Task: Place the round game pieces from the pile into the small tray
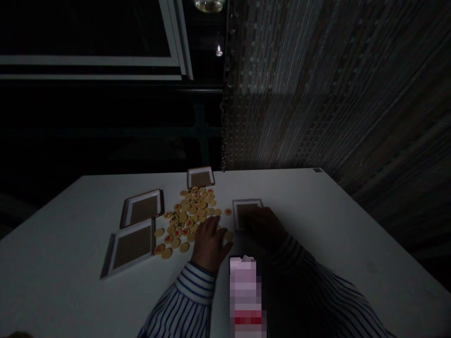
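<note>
A spread of round wooden Chinese chess pieces, some with red or black characters, covers the middle of the white table. My left hand rests at the near right side of this spread, its fingers and thumb apart. A single piece lies by my left fingertips. Over the right-hand shallow box is my right hand, in deep shadow. Its fingers reach inside the rim; whether they hold a piece is hidden. Another piece, marked in red, sits just left of that box.
Two shallow boxes, a far one and a near one, lie left of the pieces. Behind them is a smaller box. A lit phone lies at the front of the white table. A string curtain hangs behind.
</note>
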`<state>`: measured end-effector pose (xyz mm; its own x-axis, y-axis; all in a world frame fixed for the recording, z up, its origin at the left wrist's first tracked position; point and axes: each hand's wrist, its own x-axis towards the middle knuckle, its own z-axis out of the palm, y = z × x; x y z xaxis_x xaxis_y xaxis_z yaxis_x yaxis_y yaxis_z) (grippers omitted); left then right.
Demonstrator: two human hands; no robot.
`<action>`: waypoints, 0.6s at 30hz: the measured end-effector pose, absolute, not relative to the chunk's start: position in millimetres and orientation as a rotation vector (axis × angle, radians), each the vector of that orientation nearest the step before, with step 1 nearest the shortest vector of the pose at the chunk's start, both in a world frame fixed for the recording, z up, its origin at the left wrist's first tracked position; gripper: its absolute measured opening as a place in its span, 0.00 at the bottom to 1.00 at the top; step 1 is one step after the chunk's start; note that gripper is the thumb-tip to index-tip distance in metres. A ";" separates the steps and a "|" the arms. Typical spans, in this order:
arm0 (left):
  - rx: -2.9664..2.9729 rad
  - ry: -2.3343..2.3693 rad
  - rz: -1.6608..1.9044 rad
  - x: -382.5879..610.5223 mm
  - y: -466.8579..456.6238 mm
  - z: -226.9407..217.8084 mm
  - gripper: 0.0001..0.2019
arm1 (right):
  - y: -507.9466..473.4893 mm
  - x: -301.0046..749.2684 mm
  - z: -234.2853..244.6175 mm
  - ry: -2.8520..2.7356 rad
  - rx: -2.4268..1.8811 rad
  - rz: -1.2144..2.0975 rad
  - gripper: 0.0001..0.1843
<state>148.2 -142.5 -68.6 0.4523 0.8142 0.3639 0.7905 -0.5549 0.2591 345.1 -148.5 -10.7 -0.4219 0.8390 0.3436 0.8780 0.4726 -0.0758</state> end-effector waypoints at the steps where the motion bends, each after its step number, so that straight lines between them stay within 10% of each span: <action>1: 2.631 1.475 0.704 148.6 -142.4 -69.7 0.16 | -149.8 342.7 -13.6 -2.379 -1.443 -0.168 0.11; 18: 2.651 1.449 0.721 147.8 -139.5 -69.1 0.12 | -152.1 332.2 -44.0 -2.273 -1.389 -0.137 0.12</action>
